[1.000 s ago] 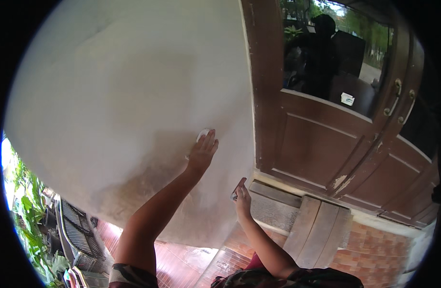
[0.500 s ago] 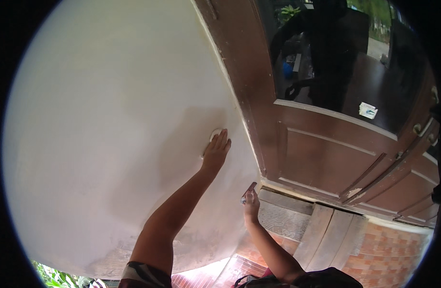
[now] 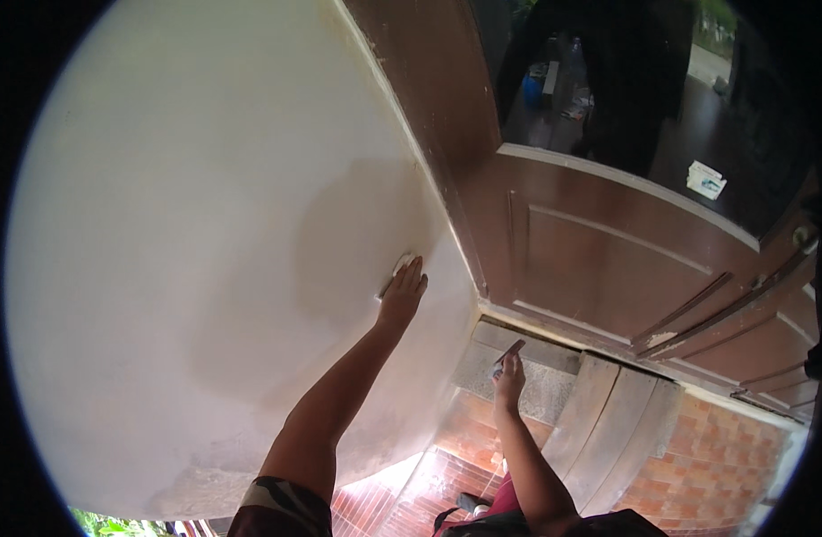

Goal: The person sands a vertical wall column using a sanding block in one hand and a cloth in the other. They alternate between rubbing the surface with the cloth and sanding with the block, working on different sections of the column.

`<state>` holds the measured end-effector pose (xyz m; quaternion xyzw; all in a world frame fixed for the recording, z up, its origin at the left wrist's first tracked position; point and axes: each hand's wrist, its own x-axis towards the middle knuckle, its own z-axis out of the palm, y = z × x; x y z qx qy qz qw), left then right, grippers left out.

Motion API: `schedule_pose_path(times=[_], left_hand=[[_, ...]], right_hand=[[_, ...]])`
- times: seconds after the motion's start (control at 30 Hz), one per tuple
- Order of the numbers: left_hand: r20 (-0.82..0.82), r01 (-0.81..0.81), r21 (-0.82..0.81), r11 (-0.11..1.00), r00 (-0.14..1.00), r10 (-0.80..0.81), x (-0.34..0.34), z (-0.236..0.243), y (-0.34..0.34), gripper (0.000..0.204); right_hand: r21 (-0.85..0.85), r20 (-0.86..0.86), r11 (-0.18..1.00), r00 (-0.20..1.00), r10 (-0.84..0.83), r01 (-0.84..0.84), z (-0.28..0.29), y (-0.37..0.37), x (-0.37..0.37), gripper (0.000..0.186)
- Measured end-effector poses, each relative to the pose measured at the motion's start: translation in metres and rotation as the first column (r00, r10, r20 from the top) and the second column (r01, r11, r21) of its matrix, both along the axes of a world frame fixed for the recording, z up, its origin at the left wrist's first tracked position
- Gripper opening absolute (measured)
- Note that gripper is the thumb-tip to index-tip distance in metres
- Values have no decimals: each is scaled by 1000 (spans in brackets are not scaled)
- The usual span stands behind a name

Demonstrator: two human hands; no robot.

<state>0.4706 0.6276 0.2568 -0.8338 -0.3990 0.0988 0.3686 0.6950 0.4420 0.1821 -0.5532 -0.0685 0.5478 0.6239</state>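
A whitish flat piece (image 3: 403, 261) is held under the fingers of the left hand (image 3: 403, 295) against the pale wall (image 3: 205, 179), near the brown door frame (image 3: 429, 116); a narrow flat tool (image 3: 515, 349) is gripped in the right hand (image 3: 509, 383), clear of the wall; the hands are kept well apart. The wall could be scored if the piece were tilted onto an edge; the frame could be marked if it were slid too far right; the tool could be dropped onto the grey step (image 3: 547, 391) if its grip were loosened. Two hands, one whitish piece, one narrow tool and one white card (image 3: 706, 181) on the door glass are counted; at least two wooden boards (image 3: 639, 434) are seen.
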Motion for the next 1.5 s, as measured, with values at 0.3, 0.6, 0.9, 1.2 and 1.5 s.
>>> schedule_pose_path(times=[0.3, 0.6, 0.9, 1.2, 1.5], left_hand=[[175, -16, -206, 978, 983, 53, -66, -20, -149, 42], [600, 62, -483, 873, -702, 382, -60, 32, -357, 39], [-419, 235, 111, 966, -870, 260, -121, 68, -547, 40], [-235, 238, -127, 963, -950, 204, -148, 65, -597, 43], [-169, 127, -177, 976, -981, 97, -131, 50, -578, 49]], right_hand=[[144, -253, 987, 962, 107, -72, 15, -27, -36, 54], [471, -501, 855, 733, 461, -215, 75, -134, -112, 60], [495, -382, 711, 611, 694, -499, 111, -295, -197, 63], [529, -38, 633, 729, 684, -566, 140, -354, -236, 62], [370, -82, 699, 728, 681, -613, 139, -397, -264, 60]])
